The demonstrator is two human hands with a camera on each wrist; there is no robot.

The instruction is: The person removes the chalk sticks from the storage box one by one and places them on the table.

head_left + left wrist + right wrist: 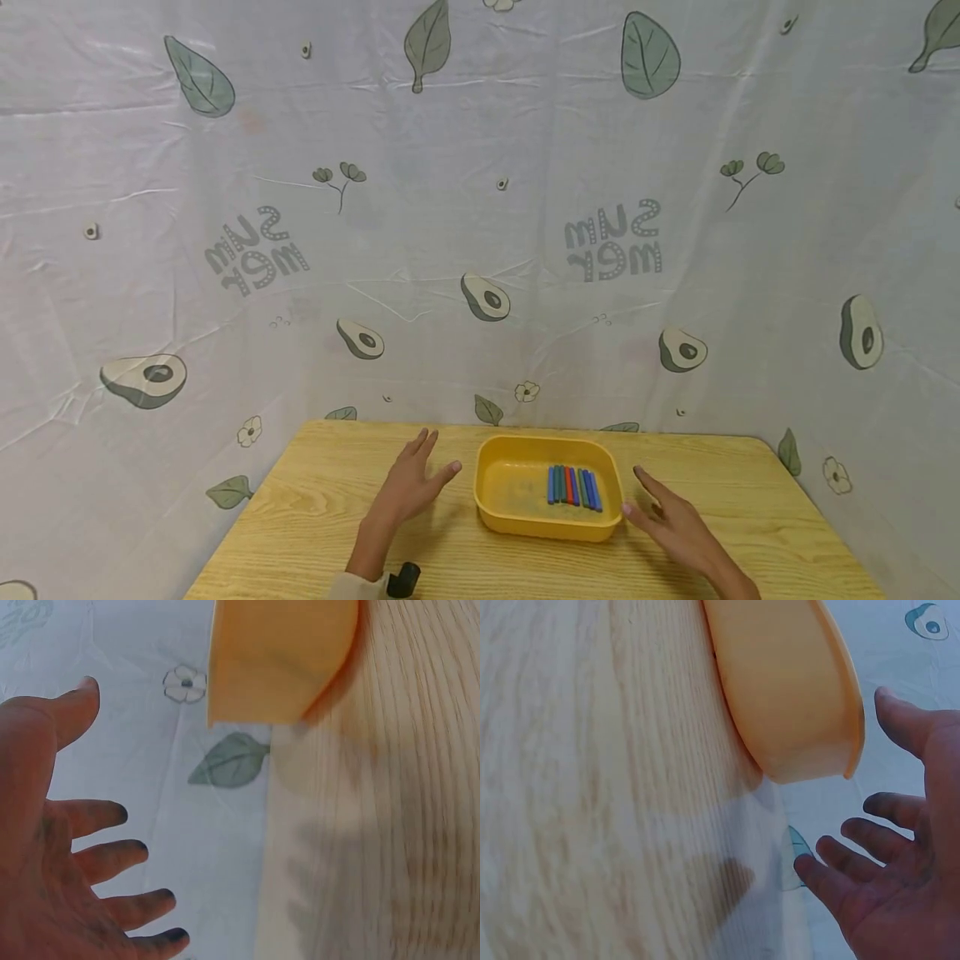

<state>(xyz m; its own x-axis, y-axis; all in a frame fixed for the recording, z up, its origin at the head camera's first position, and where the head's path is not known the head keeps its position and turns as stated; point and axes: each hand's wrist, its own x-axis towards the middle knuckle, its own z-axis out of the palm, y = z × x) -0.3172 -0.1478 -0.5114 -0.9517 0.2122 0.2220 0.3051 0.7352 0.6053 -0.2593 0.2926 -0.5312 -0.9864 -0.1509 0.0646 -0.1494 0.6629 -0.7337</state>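
A yellow plastic tub (510, 525) sits on the wooden table. Inside it, toward the right, several coloured sticks (574, 487) lie side by side in a row, blue, green, red and purple; they look like crayons or clay sticks. To the left of the tub, my left hand (408, 487) is held with fingers spread and nothing in it. My right hand (678, 529) is by the tub's right side, its thumb near the rim, also holding nothing. Both wrist views show the tub's outer wall (281, 660) apart from the fingers. Dark smudges mark the fingertips (135, 850).
The wooden table (315, 517) ends at the back against a pale hanging sheet (420, 242) printed with avocados, leaves and flowers. That sheet also runs along the left and right sides. A black band (403, 580) is on the left wrist.
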